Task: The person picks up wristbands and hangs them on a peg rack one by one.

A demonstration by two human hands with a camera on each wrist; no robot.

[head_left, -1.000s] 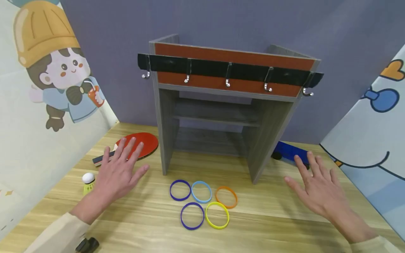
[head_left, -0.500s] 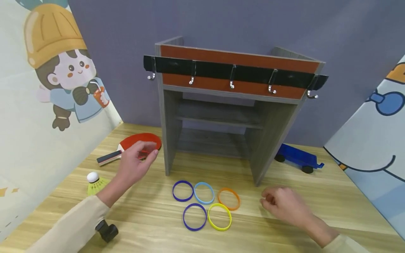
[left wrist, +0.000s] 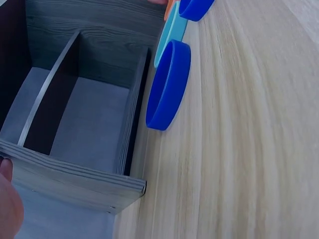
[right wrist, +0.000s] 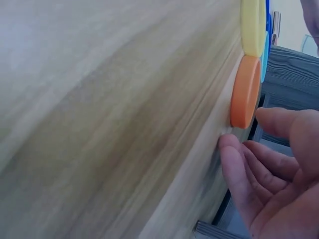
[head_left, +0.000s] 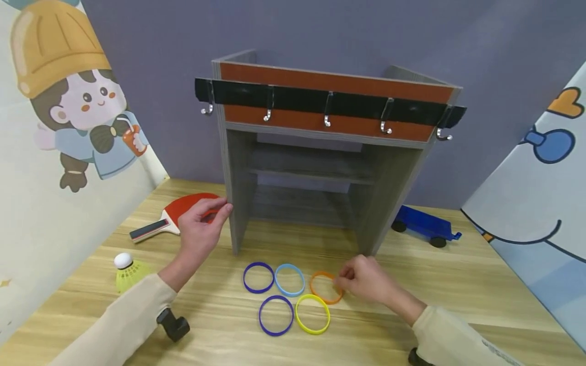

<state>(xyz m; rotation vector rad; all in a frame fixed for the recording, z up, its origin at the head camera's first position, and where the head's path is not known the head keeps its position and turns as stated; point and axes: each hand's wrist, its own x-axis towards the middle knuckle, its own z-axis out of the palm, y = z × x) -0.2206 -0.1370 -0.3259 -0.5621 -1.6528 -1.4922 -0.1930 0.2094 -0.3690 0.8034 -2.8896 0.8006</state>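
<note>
My right hand (head_left: 366,278) is low over the table at the right edge of the orange wristband (head_left: 321,297). In the right wrist view, its thumb and bent fingers (right wrist: 234,149) stand apart beside that orange band (right wrist: 245,92). My left hand (head_left: 201,226) has its fingertips right at the left side panel (head_left: 232,223) of a grey shelf unit. Its fingers are loosely bent, and only a small part of the hand shows in the left wrist view. Beside the orange band lie a yellow wristband (head_left: 298,318), a light blue one (head_left: 303,282) and two dark blue ones (head_left: 261,319).
Across the shelf unit's front runs a black rail (head_left: 297,96) with several silver hooks (head_left: 327,121). A red table tennis bat (head_left: 183,206) and a yellow shuttlecock (head_left: 130,274) lie left. A blue toy trailer (head_left: 426,223) stands right. Printed walls border the table (head_left: 366,335).
My right hand has come down and left from beside the trailer to the orange wristband, fingers bending. My left hand has bent its fingers and moved right to the side panel.
</note>
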